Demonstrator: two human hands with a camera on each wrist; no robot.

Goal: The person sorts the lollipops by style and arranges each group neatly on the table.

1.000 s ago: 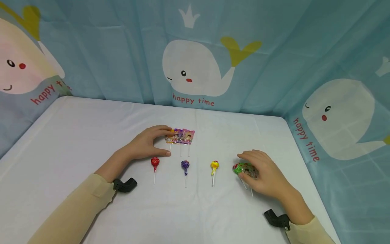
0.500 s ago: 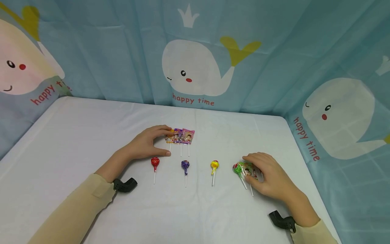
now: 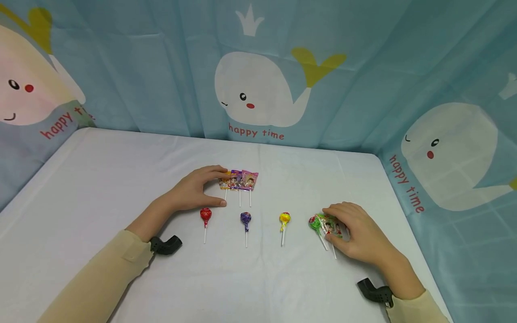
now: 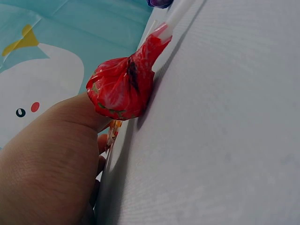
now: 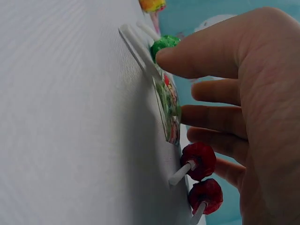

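Note:
My left hand rests on the table's far middle, its fingertips over the orange flat-wrapped lollipop and the thumb stretched below. A purple flat lollipop and a pink flat lollipop lie beside that one, overlapping in a row. Over at the right, my right hand arches around a green flat lollipop, thumb and fingers spread apart. A round green lollipop lies just left of it. Two round red lollipops, one nearer and one farther, show beneath the right hand only in the right wrist view.
Between the hands, a round red lollipop, a round purple lollipop and a round yellow lollipop lie in a line, sticks toward me. The white-covered table meets a blue whale-print curtain behind and at the sides.
My right hand has shifted slightly right and toward me, uncovering more of the round green lollipop. The left hand and the lollipops stay practically where they were.

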